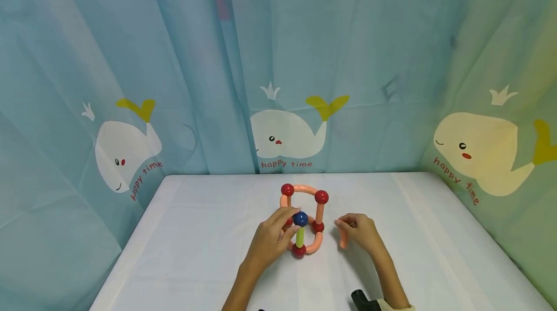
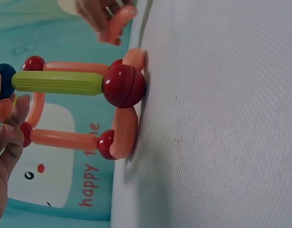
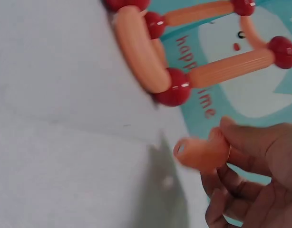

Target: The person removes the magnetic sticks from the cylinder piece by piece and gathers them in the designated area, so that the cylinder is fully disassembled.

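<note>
Left grip (image 1: pixel 270 237) — blue ball (image 1: pixel 300 219) between fingertips | right grip (image 1: pixel 363 233) — orange stick (image 1: pixel 344 240) pinched

Blue ball (image 1: pixel 300 218), lime-green rod (image 2: pixel 58 82), salmon-orange piece (image 3: pixel 198 154)

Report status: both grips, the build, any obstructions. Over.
Left grip pinches blue ball, atop green stick. Right grip pinches loose orange stick, apart from frame. Frame stands on table. No obstacle seen between orange stick and frame.
</note>
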`<action>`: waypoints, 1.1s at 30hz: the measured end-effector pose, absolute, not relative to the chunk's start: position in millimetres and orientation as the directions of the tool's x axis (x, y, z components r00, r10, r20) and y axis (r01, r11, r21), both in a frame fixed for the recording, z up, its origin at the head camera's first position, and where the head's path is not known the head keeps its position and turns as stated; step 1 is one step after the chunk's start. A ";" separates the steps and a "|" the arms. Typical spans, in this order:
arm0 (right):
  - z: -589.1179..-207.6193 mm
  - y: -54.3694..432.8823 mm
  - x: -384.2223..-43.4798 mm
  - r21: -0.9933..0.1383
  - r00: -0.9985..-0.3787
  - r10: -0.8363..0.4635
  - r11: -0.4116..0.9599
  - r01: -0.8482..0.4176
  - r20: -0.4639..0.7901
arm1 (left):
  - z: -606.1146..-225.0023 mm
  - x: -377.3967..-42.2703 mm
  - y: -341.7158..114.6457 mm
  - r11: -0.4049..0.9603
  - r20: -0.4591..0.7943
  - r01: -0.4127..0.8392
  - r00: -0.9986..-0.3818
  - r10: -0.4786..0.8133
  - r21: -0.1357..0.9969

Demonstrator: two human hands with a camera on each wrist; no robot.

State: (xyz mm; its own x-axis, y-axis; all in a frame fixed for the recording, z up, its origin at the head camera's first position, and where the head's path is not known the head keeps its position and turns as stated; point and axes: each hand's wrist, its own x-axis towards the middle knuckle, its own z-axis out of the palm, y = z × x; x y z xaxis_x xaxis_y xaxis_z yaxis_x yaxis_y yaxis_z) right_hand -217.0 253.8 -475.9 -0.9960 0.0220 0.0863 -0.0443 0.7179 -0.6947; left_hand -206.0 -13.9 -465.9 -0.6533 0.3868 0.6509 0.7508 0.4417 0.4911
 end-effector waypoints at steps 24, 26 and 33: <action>-482.0 256.8 -218.9 -0.649 -0.990 0.133 0.749 0.131 -0.046 | -465.0 -204.0 -14.0 0.446 0.607 0.713 -0.698 0.379 0.542; -482.6 257.4 -217.8 -0.659 -0.989 0.140 0.740 0.136 -0.046 | -464.8 -203.6 -13.9 0.443 0.604 0.710 -0.702 0.378 0.547; -487.8 256.8 -219.1 -0.684 -0.982 0.188 0.714 0.149 -0.017 | -464.7 -204.4 -14.1 0.440 0.612 0.718 -0.693 0.382 0.539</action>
